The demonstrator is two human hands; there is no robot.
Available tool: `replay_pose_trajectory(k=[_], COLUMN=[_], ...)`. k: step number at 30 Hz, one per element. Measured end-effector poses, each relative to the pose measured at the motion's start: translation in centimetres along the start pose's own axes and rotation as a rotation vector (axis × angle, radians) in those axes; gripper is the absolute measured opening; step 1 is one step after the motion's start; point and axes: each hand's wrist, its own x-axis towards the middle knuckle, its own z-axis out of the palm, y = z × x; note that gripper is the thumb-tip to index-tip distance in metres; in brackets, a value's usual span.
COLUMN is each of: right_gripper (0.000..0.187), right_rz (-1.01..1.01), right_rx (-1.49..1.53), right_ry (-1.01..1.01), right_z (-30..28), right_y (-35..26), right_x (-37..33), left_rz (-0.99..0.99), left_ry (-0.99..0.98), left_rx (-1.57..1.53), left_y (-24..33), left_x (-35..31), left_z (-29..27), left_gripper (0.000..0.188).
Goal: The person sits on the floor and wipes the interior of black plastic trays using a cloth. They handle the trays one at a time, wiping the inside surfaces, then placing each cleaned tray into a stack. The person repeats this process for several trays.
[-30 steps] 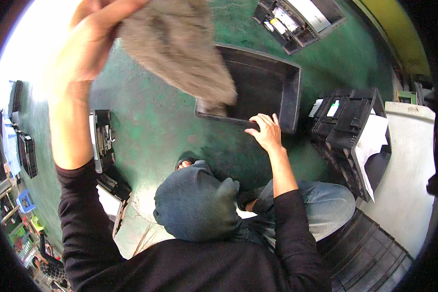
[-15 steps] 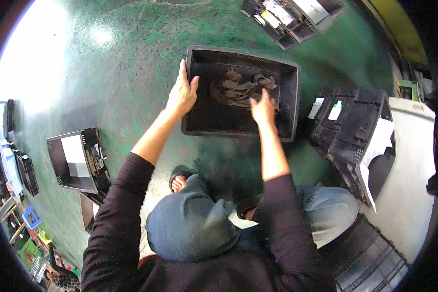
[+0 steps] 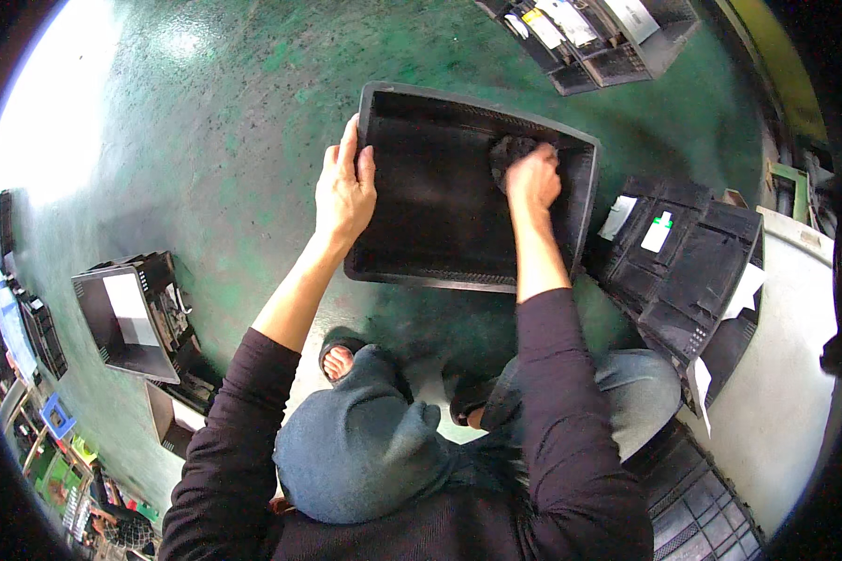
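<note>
In front of me a black plastic crate [image 3: 421, 210] lies with its open side toward me. My left hand [image 3: 346, 194] grips the crate's left wall, thumb on the inner side and fingers along the outside. Inside the crate, near its far right corner, my right hand [image 3: 535, 178] is closed on a bunched dark cloth [image 3: 509, 159]. Part of the cloth sticks out to the left of the fingers; the rest is hidden under the hand, which is slightly blurred.
More black crates stand around: one with papers at the top right [image 3: 617, 47], a stack with white labels at right [image 3: 674, 252], one at left [image 3: 131, 313] and a ribbed one at lower right [image 3: 702, 505]. The floor [image 3: 243, 122] is green and worn.
The cloth, spread loosely over the crate's bottom before, is now gathered in my right hand. That hand has moved right and farther away. My left hand stays on the crate's left wall.
</note>
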Motion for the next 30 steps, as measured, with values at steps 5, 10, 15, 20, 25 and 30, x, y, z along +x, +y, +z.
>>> replay_pose_trajectory(k=[5, 10, 15, 20, 25, 30], right_gripper=[0.019, 0.015, 0.018, 0.018, 0.027, 0.025], right_rz=[-0.462, -0.664, -0.673, -0.929, -0.712, -0.957], right_rx=[0.396, -0.108, -0.518, -0.470, -0.237, 0.016], right_ry=[0.030, 0.118, 0.039, -0.482, -0.705, -0.717], right_z=[4.5, 2.0, -2.0, -3.3, -4.3, 0.6], right_y=[-15.8, -4.7, 5.0, 7.7, 2.7, -10.8], right_x=[-4.4, -0.6, 2.9, -3.8, -7.6, -11.4], left_rz=[0.008, -0.020, -0.053, -0.078, -0.136, -0.112], left_ry=[0.009, -0.020, -0.014, -0.002, -0.016, 0.006], left_rx=[-0.011, -0.023, -0.018, 0.006, -0.022, -0.041], left_y=[0.1, 0.0, 0.2, 0.3, 0.6, 0.5], left_x=[0.2, 0.2, 0.1, 0.1, 0.0, 0.0], left_z=[-0.4, -0.3, 0.0, 0.2, 0.2, 0.0], left_gripper=[0.046, 0.051, 0.050, 0.050, 0.049, 0.049])
